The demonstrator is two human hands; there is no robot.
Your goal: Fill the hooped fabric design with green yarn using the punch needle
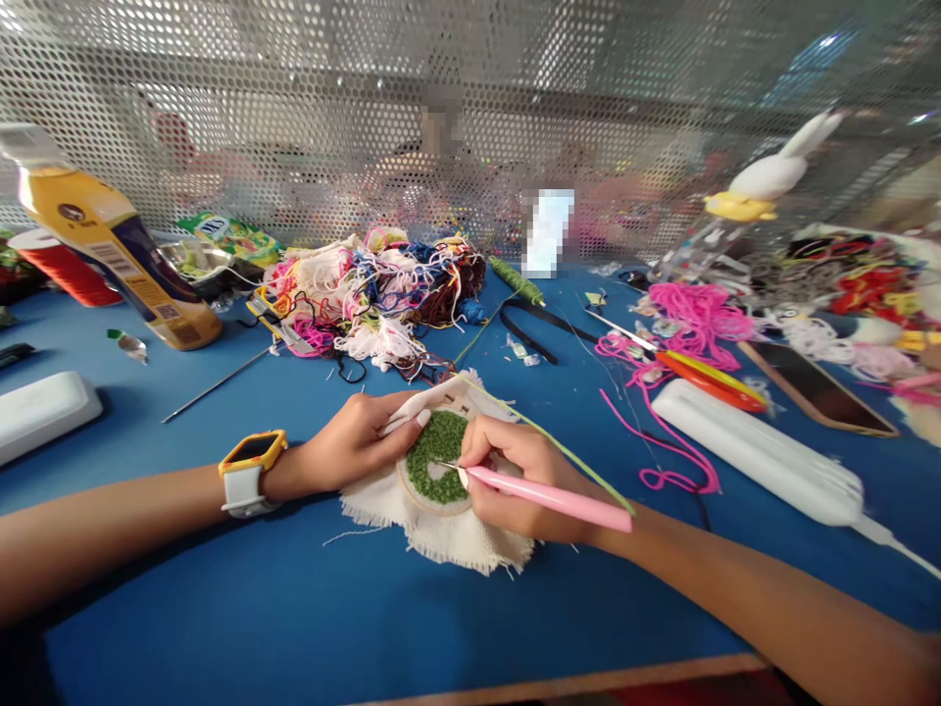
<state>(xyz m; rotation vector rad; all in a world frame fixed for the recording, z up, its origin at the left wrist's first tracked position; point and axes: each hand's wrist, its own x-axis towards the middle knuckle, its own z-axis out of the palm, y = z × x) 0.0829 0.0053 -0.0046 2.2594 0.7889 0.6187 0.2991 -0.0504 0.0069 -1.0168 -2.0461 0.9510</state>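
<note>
A small round embroidery hoop [435,495] lies on the blue table [294,608], holding cream cloth [441,539] largely filled with green looped stitches [433,459]. My left hand [353,446], with a yellow watch [250,469] on the wrist, grips the hoop's upper left edge with fingers closed. My right hand [515,476] is closed round a pink punch needle [544,495]. Its metal tip touches the cloth at a bare patch inside the green stitching. A green yarn strand [566,451] runs from the needle up over the table.
A heap of mixed yarn [382,294] lies behind the hoop. Pink yarn [691,319], orange-handled scissors [706,378], a phone [816,387] and a white case [765,456] sit right. A yellow bottle [118,245], a long needle [217,384] and another white case [40,412] sit left. A perforated screen [470,98] stands behind.
</note>
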